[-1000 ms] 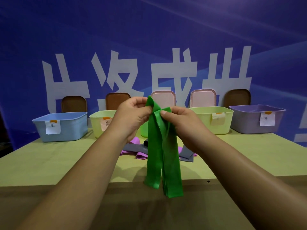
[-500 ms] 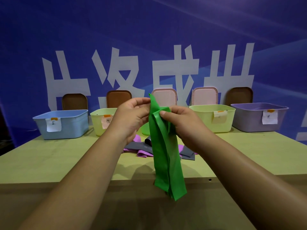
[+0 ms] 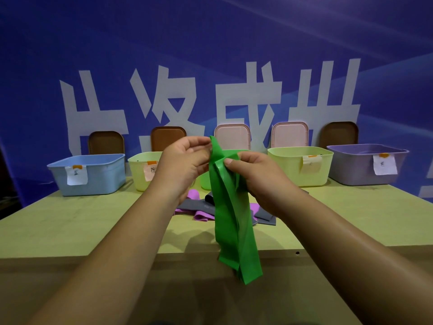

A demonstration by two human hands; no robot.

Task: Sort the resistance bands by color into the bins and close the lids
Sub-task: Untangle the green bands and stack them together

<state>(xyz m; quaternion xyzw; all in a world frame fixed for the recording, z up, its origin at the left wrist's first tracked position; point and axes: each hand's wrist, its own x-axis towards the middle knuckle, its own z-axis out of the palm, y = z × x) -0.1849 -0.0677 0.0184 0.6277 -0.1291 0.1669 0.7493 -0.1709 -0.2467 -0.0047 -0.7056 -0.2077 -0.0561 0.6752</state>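
A long green resistance band (image 3: 230,221) hangs folded in front of me, its lower end dangling past the table's near edge. My left hand (image 3: 185,165) pinches its top corner and my right hand (image 3: 255,174) pinches the folded layers just beside it. Behind the band, pink bands (image 3: 201,215) and grey bands (image 3: 194,204) lie in a small heap on the table. Open bins line the back: a blue bin (image 3: 93,174), a pale yellow-green bin (image 3: 143,170), a green bin (image 3: 205,182) mostly hidden by my hands, another yellow-green bin (image 3: 288,170) and a purple bin (image 3: 360,165).
Lids lean upright against the blue banner behind the bins: brown lids (image 3: 106,143) (image 3: 167,137) (image 3: 339,134) and pink lids (image 3: 232,136) (image 3: 290,134). The yellow-green table (image 3: 70,228) has bare surface left and right of the heap; its near edge runs below my forearms.
The hanging layers of the green band have drawn closer together into one narrower strip. Both hands stay at the band's top, barely moved.
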